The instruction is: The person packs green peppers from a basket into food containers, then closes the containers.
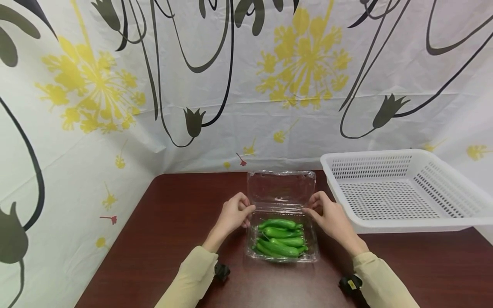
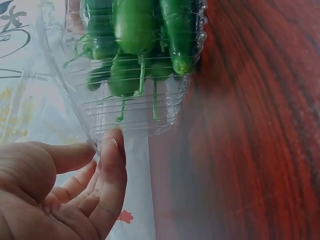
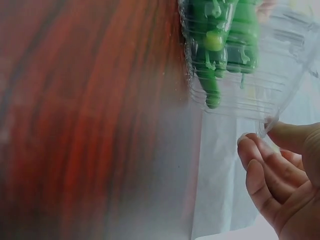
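A clear plastic clamshell box [image 1: 313,253] sits on the table with its lid [image 1: 281,186] raised at the back. Several green peppers [image 1: 281,233] lie in its base, stacked roughly crosswise. My left hand [image 1: 234,211] pinches the box's left edge near the hinge between thumb and fingers. On the opposite side, my right hand [image 1: 327,216] pinches the right edge near the hinge in the same way. In the left wrist view, the thumb and index finger [image 2: 112,170] meet at the plastic rim. The right wrist view has the thumb [image 3: 287,136] against the rim's corner.
A white perforated plastic basket [image 1: 385,222] stands at the right, close beside my right hand. The dark red wooden table [image 1: 185,222] runs back to a white patterned cloth [image 1: 246,94] that hangs behind it and to the left.
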Demonstrator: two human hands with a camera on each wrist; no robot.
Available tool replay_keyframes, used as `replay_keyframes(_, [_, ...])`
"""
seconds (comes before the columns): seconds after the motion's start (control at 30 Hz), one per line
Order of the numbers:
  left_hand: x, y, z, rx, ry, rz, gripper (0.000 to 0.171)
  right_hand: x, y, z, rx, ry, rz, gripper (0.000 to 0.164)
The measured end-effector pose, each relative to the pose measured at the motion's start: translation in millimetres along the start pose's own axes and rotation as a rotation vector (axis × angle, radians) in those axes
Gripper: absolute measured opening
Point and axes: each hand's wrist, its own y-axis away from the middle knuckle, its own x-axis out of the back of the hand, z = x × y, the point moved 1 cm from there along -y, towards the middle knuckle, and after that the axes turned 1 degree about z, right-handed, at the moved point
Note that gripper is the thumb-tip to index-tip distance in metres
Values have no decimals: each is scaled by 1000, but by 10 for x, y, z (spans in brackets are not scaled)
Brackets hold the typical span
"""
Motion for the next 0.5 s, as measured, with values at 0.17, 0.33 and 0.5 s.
replay_keyframes(0.17, [3, 7, -2, -8, 8, 17, 16, 7, 31, -23, 37, -10, -9, 36])
replay_keyframes(0.33, [18, 18, -8, -4, 25, 12, 15, -2, 49, -39, 70, -20, 2, 39])
replay_keyframes(0.5, [55, 32, -31, 21, 93, -26, 14, -16, 56, -41, 76, -24, 18, 38])
